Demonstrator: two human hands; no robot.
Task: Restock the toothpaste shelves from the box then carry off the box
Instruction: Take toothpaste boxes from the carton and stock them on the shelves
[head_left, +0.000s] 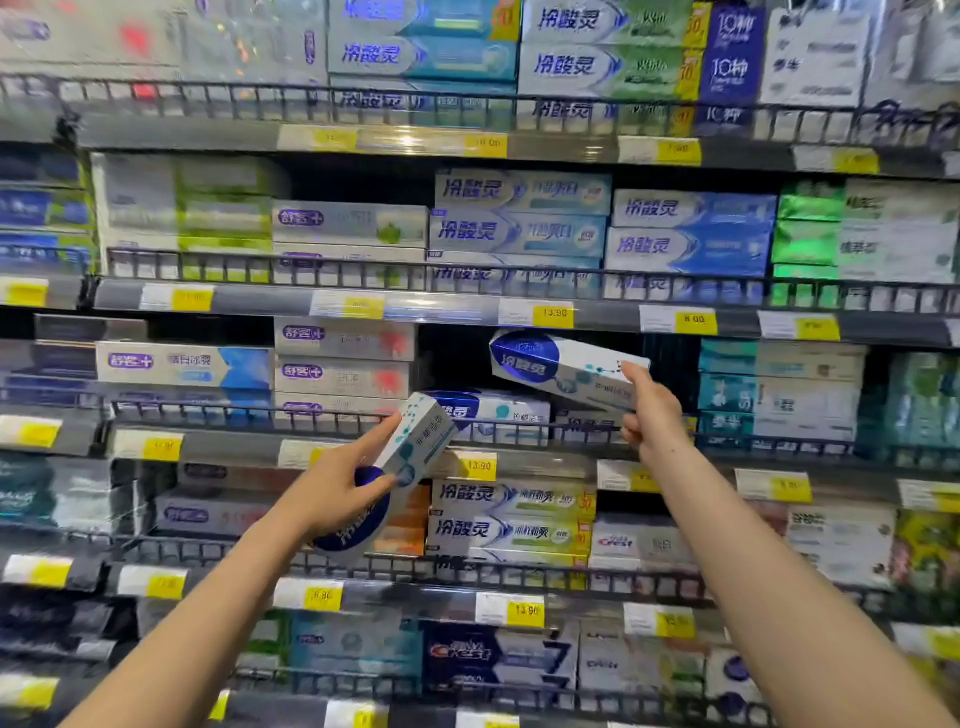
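Observation:
My right hand (652, 410) pinches the right end of a white and blue toothpaste carton (558, 366), held tilted in the dark gap of the middle shelf. Below that carton, matching cartons (493, 413) lie on the shelf behind the wire rail (311, 418). My left hand (343, 480) grips a second white and blue carton (402, 462) around its middle, slanted up to the right, in front of the shelf edge. The supply box is out of view.
Several shelves of toothpaste cartons fill the view, each fronted by a black wire rail and yellow price tags (553, 314). Stacked cartons (343, 358) stand left of the gap and teal ones (727, 389) to its right. Dark space remains above the matching cartons.

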